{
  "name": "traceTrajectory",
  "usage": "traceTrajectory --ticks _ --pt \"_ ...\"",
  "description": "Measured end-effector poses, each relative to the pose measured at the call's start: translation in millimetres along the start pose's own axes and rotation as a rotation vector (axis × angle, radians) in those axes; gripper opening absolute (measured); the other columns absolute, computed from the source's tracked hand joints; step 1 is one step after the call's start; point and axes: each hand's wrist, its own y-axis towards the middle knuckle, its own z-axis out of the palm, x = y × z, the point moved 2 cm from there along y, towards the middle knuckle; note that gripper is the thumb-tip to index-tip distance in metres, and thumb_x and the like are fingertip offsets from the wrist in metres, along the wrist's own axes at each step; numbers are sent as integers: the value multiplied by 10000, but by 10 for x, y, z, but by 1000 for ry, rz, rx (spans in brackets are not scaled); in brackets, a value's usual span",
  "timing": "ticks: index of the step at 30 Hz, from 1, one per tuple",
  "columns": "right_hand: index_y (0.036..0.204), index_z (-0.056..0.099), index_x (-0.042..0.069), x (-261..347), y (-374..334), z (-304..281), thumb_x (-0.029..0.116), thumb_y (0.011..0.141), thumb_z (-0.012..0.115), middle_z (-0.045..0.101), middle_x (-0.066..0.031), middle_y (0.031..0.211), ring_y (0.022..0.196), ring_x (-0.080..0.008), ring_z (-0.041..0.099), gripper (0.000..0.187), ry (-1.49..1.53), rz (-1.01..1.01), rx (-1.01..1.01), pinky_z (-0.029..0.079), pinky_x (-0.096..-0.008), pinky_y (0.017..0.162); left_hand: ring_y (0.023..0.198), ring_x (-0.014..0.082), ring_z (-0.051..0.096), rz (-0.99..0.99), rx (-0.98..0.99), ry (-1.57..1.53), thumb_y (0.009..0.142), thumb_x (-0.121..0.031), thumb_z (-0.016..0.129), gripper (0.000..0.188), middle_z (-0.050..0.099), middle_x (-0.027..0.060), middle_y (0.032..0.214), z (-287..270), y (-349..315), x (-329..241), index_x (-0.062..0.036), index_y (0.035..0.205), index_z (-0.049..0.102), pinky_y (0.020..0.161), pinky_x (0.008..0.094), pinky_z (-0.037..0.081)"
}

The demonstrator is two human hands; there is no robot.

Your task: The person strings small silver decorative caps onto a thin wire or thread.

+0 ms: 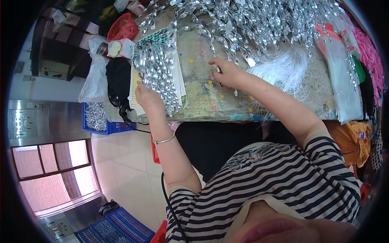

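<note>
A person sorts silver bead strands at a cluttered worktable (202,103).
Left hand (146,96) fingers press together on a laid-out batch (156,67); right hand (227,72) pinches one strand; a large loose heap (251,18) remains.

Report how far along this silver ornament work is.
Done, apparently: a sheet covered with rows of shiny silver leaf-shaped pieces lies under the left hand. In hand: the right hand pinches something small on the worn tabletop, too small to identify. Left: a large heap of loose silver strands across the table's far side, a bundle of white threads, and more silver pieces in a blue crate.
</note>
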Motion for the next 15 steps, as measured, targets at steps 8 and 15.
traceTrajectory --ticks 8,15 --pt "1205 529 105 254 -1078 141 130 830 592 599 -160 932 785 -297 619 381 67 -437 38 497 -360 661 1105 244 521 -367 304 -982 963 -229 477 412 517 145 1208 -311 -298 -1112 68 1244 428 876 325 464" --pt "1130 608 100 244 -1425 173 168 859 603 645 -113 933 846 -288 633 279 225 -343 322 510 -355 726 497 34 337 -736 463 -1485 967 -172 463 344 514 15 770 -322 -515 -1560 -27 1279 434 431 183 275"
